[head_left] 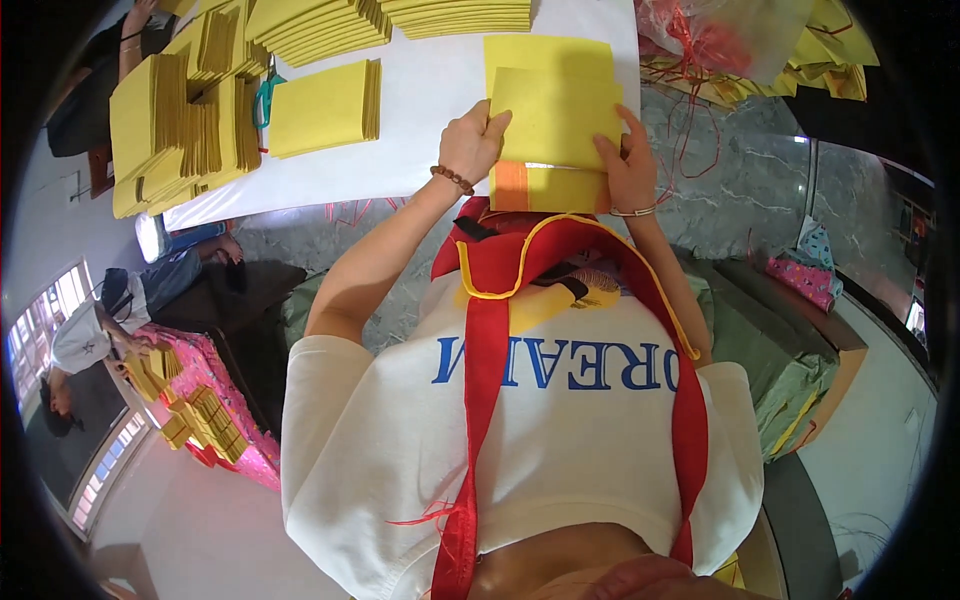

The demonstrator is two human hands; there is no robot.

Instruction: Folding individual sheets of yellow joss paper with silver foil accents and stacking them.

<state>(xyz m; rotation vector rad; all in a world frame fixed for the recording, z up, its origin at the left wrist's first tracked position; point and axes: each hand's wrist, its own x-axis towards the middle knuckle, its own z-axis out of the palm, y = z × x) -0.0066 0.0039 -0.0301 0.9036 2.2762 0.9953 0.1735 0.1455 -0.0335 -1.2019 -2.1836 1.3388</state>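
Both of my hands are at the table's front edge, around a yellow paper sheet [556,125]. My left hand [474,145] is closed on its left edge, thumb over the top and fingers curled. My right hand [628,160] grips the right edge, thumb on the paper and index finger stretched along the side. Behind it another yellow sheet [548,52] shows, partly covered. Below, toward my body, lies a yellow sheet with an orange band [512,187] at its left; the upper sheet overlaps or adjoins it, I cannot tell which.
Folded yellow paper stacks [320,107] cover the table's left and back, with teal-handled scissors [264,100] among them. A clear plastic bag [730,35] and red strings lie at the right. At far left a person [95,330] sits by a pink-covered table [250,430] holding yellow bundles.
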